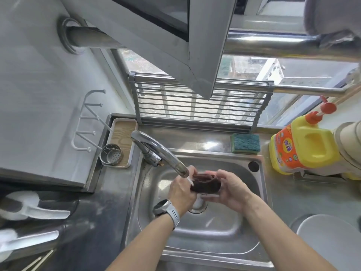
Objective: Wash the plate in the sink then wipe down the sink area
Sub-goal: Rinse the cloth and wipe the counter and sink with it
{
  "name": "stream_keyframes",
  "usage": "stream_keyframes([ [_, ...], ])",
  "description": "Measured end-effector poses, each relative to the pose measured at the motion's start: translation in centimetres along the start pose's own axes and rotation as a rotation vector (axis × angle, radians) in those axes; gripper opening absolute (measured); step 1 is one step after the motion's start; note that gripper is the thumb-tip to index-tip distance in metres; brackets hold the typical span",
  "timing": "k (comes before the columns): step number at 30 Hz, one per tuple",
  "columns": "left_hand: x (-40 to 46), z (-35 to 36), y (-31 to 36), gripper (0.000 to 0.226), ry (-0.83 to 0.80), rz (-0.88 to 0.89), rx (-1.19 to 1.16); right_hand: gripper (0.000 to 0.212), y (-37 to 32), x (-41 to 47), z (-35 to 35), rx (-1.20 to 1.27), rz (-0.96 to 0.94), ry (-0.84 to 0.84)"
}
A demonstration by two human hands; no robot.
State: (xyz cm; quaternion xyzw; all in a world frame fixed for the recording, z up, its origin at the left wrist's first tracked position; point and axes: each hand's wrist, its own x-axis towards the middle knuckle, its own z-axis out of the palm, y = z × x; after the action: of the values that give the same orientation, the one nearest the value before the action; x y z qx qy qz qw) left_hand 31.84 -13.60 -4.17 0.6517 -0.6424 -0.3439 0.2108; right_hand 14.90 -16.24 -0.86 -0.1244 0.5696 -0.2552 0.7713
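A: Start off to the left of the hands. What's there?

B: A perforated steel cup (110, 154) standing on a small tray (125, 125), beyond and left of the left hand (180, 189). My guess is it drains there, out of the basin's way. Nearer the hand, the tap (159, 153) arches over so its spout ends just above the left fingers, and a thin stream of water falls onto what is held.

A: And the left hand itself?

B: Curled round the left end of a dark brown cloth (206, 182), gripping it. A watch (165, 209) sits on that wrist.

A: The right hand?

B: The right hand (232, 189) grips the other end, fingers wrapped over the top. Both hands hold the cloth bunched over the sink (195, 239), just above the drain (198, 205), so the runoff goes straight down. I'd judge it is being wetted or rinsed for wiping.

A: Where's the plate?

B: Near and to the right of the right forearm, on the counter at the frame's edge: a white plate (328, 243), out of the basin. It looks clean from here, so washing seems done, though I can't be sure.

A: Anything further right?

B: Beyond the right hand, a green sponge (245, 143) lies on the sink's back ledge, and a yellow detergent jug (300, 147) stands past it, both within reach.
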Motion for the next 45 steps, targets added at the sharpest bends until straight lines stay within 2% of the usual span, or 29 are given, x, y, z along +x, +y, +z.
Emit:
stream_keyframes([
  [4, 0.5, -1.5, -0.8, 0.032, 0.014, 0.432, 0.235, 0.054, 0.6, 0.7, -2.2, 0.045, 0.231, -0.32],
  [6, 0.6, -2.4, -1.2, 0.025, 0.08, 0.615, 0.353, 0.059, 0.6, 1.5, -2.4, 0.014, 0.312, -0.505],
  [9, 0.7, -3.7, -1.9, 0.022, 0.154, 0.801, 0.427, 0.069, -0.1, 3.0, -2.0, -0.247, 0.319, -0.804],
  [12, 0.9, -4.9, -2.2, 0.021, 0.217, 0.908, 0.458, 0.086, -0.5, 4.5, 0.3, -0.413, 0.403, -1.018],
  [17, 1.4, -5.3, -2.5, 0.023, 0.281, 0.93, 0.614, 0.041, -1.7, 5.9, 4.2, -0.604, 0.541, -1.077],
  [20, 1.4, -4.9, -2.0, 0.018, 0.254, 0.833, 0.727, 0.007, -2.4, 6.0, 4.6, -0.843, 0.562, -0.959],
  [21, 1.5, -4.7, -1.5, 0.013, 0.208, 0.77, 0.779, 0.014, -2.5, 5.7, 4.7, -0.924, 0.538, -0.898],
  [23, 1.9, -3.9, -1.0, 0.018, 0.094, 0.659, 0.838, 0.03, -2.6, 5.3, 4.9, -1.099, 0.46, -0.785],
  [25, 2.1, -3.1, -0.3, 0.024, -0.059, 0.539, 0.844, 0.029, -2.5, 4.8, 5.0, -1.349, 0.324, -0.614],
  [28, 1.7, -2.4, 0.7, 0.013, -0.259, 0.342, 0.822, 0.015, -1.8, 4.7, 4.9, -1.681, 0.059, -0.418],
  [31, 1.2, -1.1, 0.3, 0.03, -0.365, 0.182, 0.749, 0.023, -0.4, 4.5, 4.2, -1.991, -0.239, -0.289],
  [34, 1.0, -0.2, -0.2, 0.031, -0.413, 0.062, 0.634, 0.02, 1.3, 4.9, 3.1, -2.094, -0.467, -0.145],
  [37, 0.8, 0.6, -1.3, 0.038, -0.511, -0.15, 0.44, 0.024, 2.9, 5.7, 2.2, -2.171, -0.655, -0.1],
  [39, 1.1, 0.9, -1.6, 0.027, -0.582, -0.3, 0.319, 0.025, 3.7, 6.2, 1.9, -2.164, -0.751, -0.106],
  [41, 1.1, 0.8, -1.1, 0.009, -0.648, -0.441, 0.12, 0.037, 3.8, 6.5, 1.7, -2.139, -0.839, -0.103],
  [43, 0.9, 0.5, -0.7, 0.017, -0.677, -0.594, -0.063, 0.046, 3.9, 6.8, 1.4, -2.173, -0.937, -0.1],
  [45, 0.6, 0.1, -0.7, 0.027, -0.703, -0.683, -0.172, 0.035, 4.1, 7.1, 1.2, -2.245, -0.996, -0.024],
])
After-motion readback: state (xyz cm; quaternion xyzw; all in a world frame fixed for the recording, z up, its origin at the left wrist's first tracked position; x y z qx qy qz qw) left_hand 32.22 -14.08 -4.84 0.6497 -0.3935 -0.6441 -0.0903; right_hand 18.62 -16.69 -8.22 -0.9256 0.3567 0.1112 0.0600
